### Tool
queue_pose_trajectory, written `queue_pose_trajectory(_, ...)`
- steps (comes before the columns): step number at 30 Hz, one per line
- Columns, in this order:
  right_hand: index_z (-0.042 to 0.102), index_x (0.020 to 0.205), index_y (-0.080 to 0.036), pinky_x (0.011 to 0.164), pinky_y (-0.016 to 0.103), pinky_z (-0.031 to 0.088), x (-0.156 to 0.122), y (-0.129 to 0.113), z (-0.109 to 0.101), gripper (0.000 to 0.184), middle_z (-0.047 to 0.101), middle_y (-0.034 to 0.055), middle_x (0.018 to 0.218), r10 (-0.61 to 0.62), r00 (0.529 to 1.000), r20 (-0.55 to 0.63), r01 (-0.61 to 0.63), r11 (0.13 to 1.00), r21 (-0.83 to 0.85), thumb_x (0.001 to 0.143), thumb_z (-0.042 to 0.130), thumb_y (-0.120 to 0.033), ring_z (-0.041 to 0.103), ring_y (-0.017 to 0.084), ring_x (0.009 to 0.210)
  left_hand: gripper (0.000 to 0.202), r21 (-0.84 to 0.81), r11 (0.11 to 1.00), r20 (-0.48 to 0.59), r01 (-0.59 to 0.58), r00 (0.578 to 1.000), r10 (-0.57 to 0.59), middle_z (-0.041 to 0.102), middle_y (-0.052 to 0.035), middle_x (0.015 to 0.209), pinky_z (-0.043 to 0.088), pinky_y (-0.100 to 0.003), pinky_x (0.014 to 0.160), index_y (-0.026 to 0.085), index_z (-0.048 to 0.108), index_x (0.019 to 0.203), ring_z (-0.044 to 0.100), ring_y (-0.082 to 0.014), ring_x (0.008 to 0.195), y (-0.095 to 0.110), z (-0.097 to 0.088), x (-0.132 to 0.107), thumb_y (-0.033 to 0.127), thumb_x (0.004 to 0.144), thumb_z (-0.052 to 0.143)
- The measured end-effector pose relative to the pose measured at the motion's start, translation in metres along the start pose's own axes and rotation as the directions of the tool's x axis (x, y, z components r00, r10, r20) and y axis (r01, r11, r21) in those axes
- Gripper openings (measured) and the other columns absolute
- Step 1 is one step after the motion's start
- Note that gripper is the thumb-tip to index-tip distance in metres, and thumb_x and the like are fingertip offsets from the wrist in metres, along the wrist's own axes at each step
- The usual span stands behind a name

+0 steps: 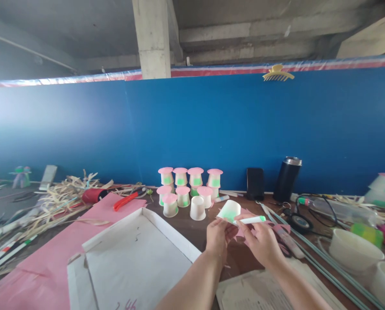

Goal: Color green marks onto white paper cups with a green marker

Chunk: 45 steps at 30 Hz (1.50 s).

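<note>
Tilted on its side, a white paper cup [231,208] with a green patch is held in my left hand [218,234], whose fingers wrap its lower end. My right hand [260,239] pinches a white marker with a green end [252,219], lying level beside the cup; the marker's tip is hidden near my fingers. Just left of my hands stands a plain white cup [198,208]. Several more cups carry pink paper discs on top and green patches on their sides, such as the front pink-topped cup [170,206]; the back ones are stacked.
A white box lid [140,262] lies on pink paper [44,267] at left, near red-handled pliers [126,200] and wood strips [69,193]. Behind stand a black phone [255,184] and a black flask [287,180]. At right are bowls [353,252], rods and cables.
</note>
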State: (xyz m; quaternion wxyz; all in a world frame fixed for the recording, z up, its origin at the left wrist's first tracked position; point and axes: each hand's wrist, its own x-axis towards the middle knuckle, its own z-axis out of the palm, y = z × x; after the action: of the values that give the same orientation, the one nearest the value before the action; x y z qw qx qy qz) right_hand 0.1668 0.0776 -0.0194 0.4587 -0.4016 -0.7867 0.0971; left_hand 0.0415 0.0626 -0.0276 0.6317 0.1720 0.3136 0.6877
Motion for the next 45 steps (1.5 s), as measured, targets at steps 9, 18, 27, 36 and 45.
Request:
queue_pose_trajectory(9,0.061,0.092,-0.020,0.071,0.027,0.049,0.001,0.002,0.001,0.024,0.068,0.0062,0.091,-0.002,0.999,-0.040,0.000,0.999,-0.047,0.087,0.046,-0.038,0.064,0.018,0.078,0.013,0.041,0.999,0.015,-0.014,1.000,0.014,0.063,-0.0065,0.060,0.054,-0.030,0.070,0.009,0.062,0.066,0.064,-0.0164,0.060,-0.001,-0.001,-0.001,0.020,0.065,0.070)
queue_pose_trajectory(18,0.060,0.094,-0.020,0.074,0.029,0.049,0.000,0.004,0.004,0.023,0.067,0.0075,0.096,-0.011,0.999,-0.043,0.009,0.999,-0.052,0.088,0.045,-0.036,0.063,0.018,0.084,0.015,0.057,0.998,0.015,-0.024,1.000,0.023,0.065,-0.0093,0.064,0.053,-0.031,0.072,0.008,0.062,0.067,0.066,-0.0179,0.063,-0.001,-0.002,0.000,0.021,0.066,0.069)
queue_pose_trajectory(27,0.061,0.095,-0.019,0.077,0.030,0.047,0.000,-0.003,-0.002,0.025,0.068,0.0070,0.092,0.027,0.982,-0.187,-0.026,1.000,0.010,0.087,0.047,-0.039,0.063,0.019,0.086,0.016,0.030,1.000,-0.008,-0.005,1.000,0.006,0.064,-0.0080,0.068,0.051,-0.026,0.067,0.008,0.063,0.075,0.063,-0.0141,0.062,-0.002,-0.001,0.002,0.021,0.067,0.070)
queue_pose_trajectory(36,0.060,0.105,-0.019,0.077,0.031,0.049,0.002,0.000,-0.006,0.032,0.066,0.0105,0.101,0.139,0.944,-0.299,-0.106,0.987,0.124,0.086,0.049,-0.043,0.063,0.021,0.087,0.010,-0.029,1.000,-0.008,-0.010,1.000,0.010,0.063,-0.0074,0.068,0.051,-0.025,0.064,0.010,0.058,0.077,0.062,-0.0135,0.062,-0.007,-0.006,0.004,0.017,0.072,0.064)
queue_pose_trajectory(45,0.064,0.092,-0.019,0.074,0.029,0.050,0.002,-0.005,-0.004,0.026,0.069,0.0082,0.091,0.082,0.958,-0.274,-0.065,0.995,0.071,0.087,0.047,-0.039,0.064,0.021,0.088,0.013,0.003,1.000,0.019,0.005,1.000,-0.005,0.062,-0.0061,0.067,0.051,-0.026,0.066,0.012,0.057,0.076,0.062,-0.0148,0.064,-0.004,-0.005,-0.001,0.020,0.070,0.066)
